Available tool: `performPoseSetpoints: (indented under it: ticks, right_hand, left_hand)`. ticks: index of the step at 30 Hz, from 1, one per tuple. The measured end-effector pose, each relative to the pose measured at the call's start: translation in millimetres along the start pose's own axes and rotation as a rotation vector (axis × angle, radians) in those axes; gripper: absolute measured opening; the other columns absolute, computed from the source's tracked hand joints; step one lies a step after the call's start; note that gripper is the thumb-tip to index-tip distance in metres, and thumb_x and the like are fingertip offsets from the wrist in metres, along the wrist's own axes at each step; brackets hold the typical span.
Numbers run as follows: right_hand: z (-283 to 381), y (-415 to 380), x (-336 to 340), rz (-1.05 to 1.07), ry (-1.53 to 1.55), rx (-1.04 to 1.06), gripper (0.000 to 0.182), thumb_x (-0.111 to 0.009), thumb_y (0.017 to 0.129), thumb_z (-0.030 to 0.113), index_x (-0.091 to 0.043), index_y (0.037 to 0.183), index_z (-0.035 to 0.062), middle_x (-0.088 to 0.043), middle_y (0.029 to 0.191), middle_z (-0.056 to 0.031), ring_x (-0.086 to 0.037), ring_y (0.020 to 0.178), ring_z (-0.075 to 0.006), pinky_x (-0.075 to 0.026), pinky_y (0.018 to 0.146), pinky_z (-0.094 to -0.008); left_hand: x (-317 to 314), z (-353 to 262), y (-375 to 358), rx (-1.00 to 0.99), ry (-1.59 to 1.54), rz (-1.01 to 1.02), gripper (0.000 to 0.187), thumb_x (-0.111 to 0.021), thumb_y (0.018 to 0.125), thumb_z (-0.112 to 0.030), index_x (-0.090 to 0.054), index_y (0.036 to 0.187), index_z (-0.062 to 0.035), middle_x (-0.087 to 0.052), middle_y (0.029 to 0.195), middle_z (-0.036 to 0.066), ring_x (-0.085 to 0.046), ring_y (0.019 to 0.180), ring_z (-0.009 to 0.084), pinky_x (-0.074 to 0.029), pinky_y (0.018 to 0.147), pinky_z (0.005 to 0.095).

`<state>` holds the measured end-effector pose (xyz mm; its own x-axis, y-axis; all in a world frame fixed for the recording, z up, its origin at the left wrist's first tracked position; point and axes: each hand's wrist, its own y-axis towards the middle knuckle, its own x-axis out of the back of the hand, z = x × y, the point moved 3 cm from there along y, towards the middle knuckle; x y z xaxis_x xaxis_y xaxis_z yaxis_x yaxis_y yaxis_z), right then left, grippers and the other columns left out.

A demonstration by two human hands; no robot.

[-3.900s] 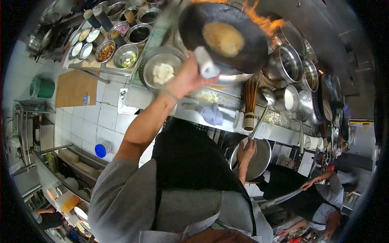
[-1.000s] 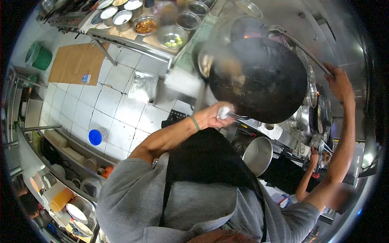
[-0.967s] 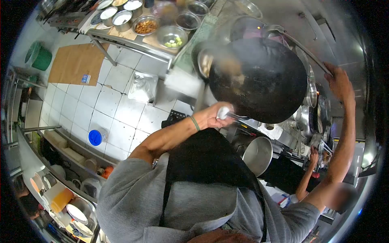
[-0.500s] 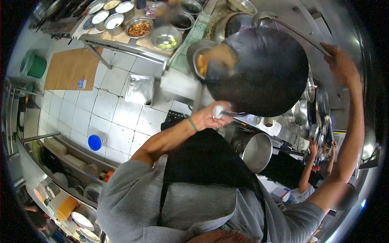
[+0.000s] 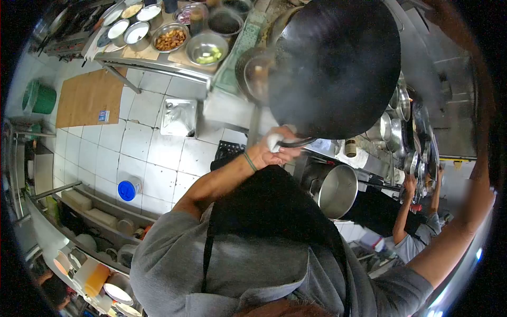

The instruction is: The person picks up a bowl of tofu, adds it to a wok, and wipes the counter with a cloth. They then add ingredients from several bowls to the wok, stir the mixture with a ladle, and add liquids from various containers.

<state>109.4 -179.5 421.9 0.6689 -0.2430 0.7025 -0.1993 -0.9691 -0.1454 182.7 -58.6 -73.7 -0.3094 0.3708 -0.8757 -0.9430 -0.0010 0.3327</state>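
Black, round metal wok (image 5: 338, 68), w/ steam across its face, is tilted in mid-view, rim overlapping the small silvery metal bowl (image 5: 250, 82) on its left; can't tell if they touch, or which face of the wok shows. Change vs. ½ sec ago: wok sits farther up the view, and the yellowish mass at its rim is gone from sight; blurred brownish food (image 5: 259, 70) shows in the bowl, so prob. most of the load is out. L hand (image 5: 277, 150) is clenched on the curved dark handle (image 5: 301, 142) thru a wadded white cloth (image 5: 274, 142). R hand (image 5: 443, 16) has gone up to the dark top-right edge; can't tell its grip, & the long metal ladle isn't discernible now. Edges: shiny steel pots (image 5: 388, 127) crowd nr the wok's right rim, big deep silvery pot (image 5: 338, 191) stands just below right, co-worker's bare arms (image 5: 404, 206) beyond. More room seems to lie left, over white tile floor (image 5: 140, 145), tho a square silvery tin (image 5: 178, 117) & blue-lidded tub (image 5: 127, 190) sit there.
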Motion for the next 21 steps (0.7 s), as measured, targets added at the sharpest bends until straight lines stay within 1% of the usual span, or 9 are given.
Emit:
performPoseSetpoints:
  ticks: [1, 2, 5, 8, 11, 13, 17, 20, 21]
  right_hand:
    - [7.5, -2.2, 6.4, 0.042, -0.02, -0.005, 0.043, -0.058, 0.088, 0.028, -0.064, 0.129, 0.0153, -0.071, 0.109, -0.0123, -0.066, 0.078, -0.0233, -0.052, 0.065, -0.0373]
    - [10.4, -3.6, 7.8, 0.085, -0.129, -0.037, 0.049, -0.049, 0.098, 0.032, -0.051, 0.143, 0.0149, -0.064, 0.132, -0.0071, -0.058, 0.063, -0.0143, -0.05, 0.059, -0.0297]
    - [25.2, -8.5, 15.6, -0.053, -0.183, -0.132, 0.034, -0.067, 0.087, 0.021, -0.07, 0.121, 0.0221, -0.074, 0.099, -0.0053, -0.069, 0.09, -0.0226, -0.055, 0.08, -0.0385]
    - [46.7, -27.0, 19.8, -0.087, -0.239, -0.181, 0.034, -0.065, 0.089, 0.018, -0.069, 0.122, 0.0219, -0.074, 0.097, -0.0058, -0.069, 0.088, -0.0219, -0.055, 0.076, -0.0383]
    - [59.0, -42.7, 17.7, -0.133, -0.269, -0.23, 0.035, -0.062, 0.09, 0.016, -0.068, 0.124, 0.0218, -0.074, 0.096, -0.0062, -0.069, 0.086, -0.0212, -0.056, 0.073, -0.038]
    - [57.9, -48.2, 11.4, -0.168, -0.258, -0.268, 0.037, -0.062, 0.09, 0.016, -0.066, 0.126, 0.0221, -0.073, 0.098, -0.0075, -0.068, 0.087, -0.0227, -0.055, 0.074, -0.0388]
    - [-8.8, -33.1, -47.5, -0.248, -0.112, -0.209, 0.041, -0.062, 0.091, 0.017, -0.062, 0.131, 0.0233, -0.071, 0.105, -0.0125, -0.067, 0.095, -0.0296, -0.054, 0.081, -0.0428]
    - [-88.7, -3.4, -130.9, -0.287, 0.085, -0.11, 0.044, -0.062, 0.091, 0.019, -0.058, 0.135, 0.0241, -0.069, 0.11, -0.0163, -0.066, 0.101, -0.0348, -0.053, 0.086, -0.0458]
    - [-101.7, -3.7, -166.4, -0.322, 0.148, -0.104, 0.045, -0.062, 0.091, 0.019, -0.057, 0.136, 0.0244, -0.068, 0.111, -0.0176, -0.066, 0.103, -0.0365, -0.053, 0.088, -0.0468]
  left_hand:
    - [-1.3, -0.3, -0.3, -0.017, 0.027, -0.007, 0.041, -0.054, 0.09, -0.018, -0.047, 0.115, 0.0137, -0.051, 0.075, 0.01, -0.04, 0.049, 0.0102, -0.03, 0.04, 0.0222]
    - [-2.8, -0.5, -0.4, -0.033, 0.055, -0.014, 0.042, -0.054, 0.091, -0.019, -0.05, 0.117, 0.0137, -0.054, 0.076, 0.01, -0.04, 0.049, 0.0089, -0.029, 0.039, 0.021]
    - [-8.8, -0.6, -2.3, -0.078, 0.061, -0.002, 0.044, -0.052, 0.093, -0.02, -0.049, 0.123, 0.0131, -0.054, 0.076, 0.009, -0.039, 0.049, 0.0085, -0.029, 0.039, 0.0204]
    - [-11.0, -2.1, -3.8, -0.102, 0.024, 0.062, 0.039, -0.052, 0.094, -0.014, -0.04, 0.119, 0.013, -0.045, 0.086, 0.011, -0.041, 0.051, 0.0114, -0.027, 0.038, 0.0222]
    - [2.2, -6.2, -5.5, -0.054, -0.003, -0.013, 0.044, -0.051, 0.094, -0.014, -0.039, 0.125, 0.0141, -0.046, 0.087, 0.012, -0.04, 0.051, 0.0109, -0.026, 0.038, 0.0215]
    - [6.8, -8.1, -3.9, -0.048, 0.028, -0.021, 0.05, -0.052, 0.092, -0.018, -0.042, 0.129, 0.014, -0.053, 0.089, 0.016, -0.039, 0.051, 0.0091, -0.028, 0.038, 0.0206]
    - [0.0, -7.0, 2.6, 0.038, 0.068, -0.078, 0.051, -0.054, 0.089, -0.019, -0.046, 0.126, 0.0144, -0.055, 0.089, 0.017, -0.039, 0.051, 0.0093, -0.03, 0.039, 0.021]
    - [-15.5, -16.0, 16.9, -0.067, 0.207, -0.258, 0.042, -0.053, 0.091, -0.015, -0.047, 0.119, 0.0153, -0.05, 0.079, 0.011, -0.041, 0.053, 0.0115, -0.027, 0.036, 0.0222]
    - [-8.8, -23.5, 21.9, -0.085, 0.258, -0.306, 0.037, -0.053, 0.09, -0.015, -0.05, 0.115, 0.0117, -0.05, 0.079, 0.011, -0.041, 0.053, 0.012, -0.027, 0.036, 0.0224]
